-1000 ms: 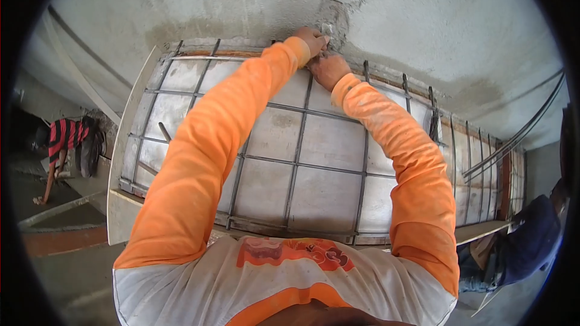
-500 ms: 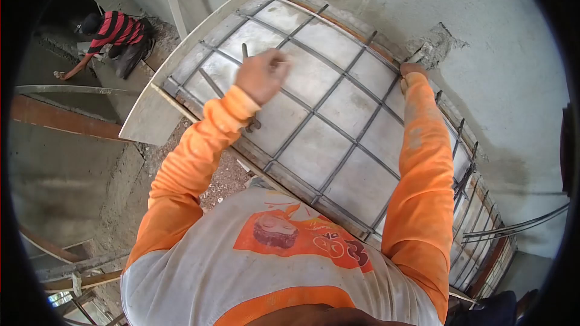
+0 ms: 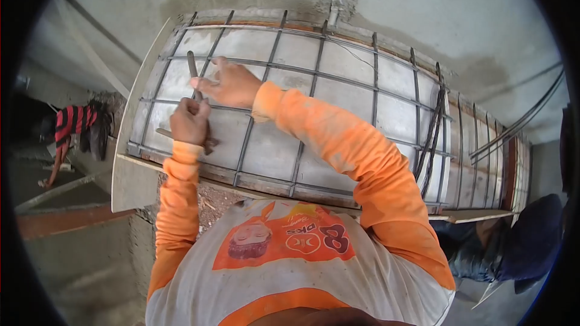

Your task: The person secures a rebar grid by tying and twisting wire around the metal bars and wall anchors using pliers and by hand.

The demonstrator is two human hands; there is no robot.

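My left hand [image 3: 189, 122] is closed around a pair of rusty metal pincers [image 3: 193, 67]; one handle points up past my fingers, the other sticks out to the left. The jaw end shows below my hand, against the panel. My right hand [image 3: 232, 84] reaches in from the right, fingers apart, its lower fingertips overlapping the upper handle; whether they touch it I cannot tell. Beneath both hands lies a grid of steel rebar [image 3: 314, 78] over a pale metal-looking panel [image 3: 272, 139]. Any thin wire between my fingers is too small to make out.
A curved board [image 3: 130, 175] edges the panel at left. Bundled dark rods [image 3: 431, 145] lie on the grid at right, with black cables [image 3: 519, 122] beyond. A person in a striped shirt [image 3: 75, 124] crouches lower left; another person [image 3: 525, 241] is at lower right.
The view has turned to the right. My right hand has left the grid's far edge by the wall and come over beside my left hand, which still holds the pincers.
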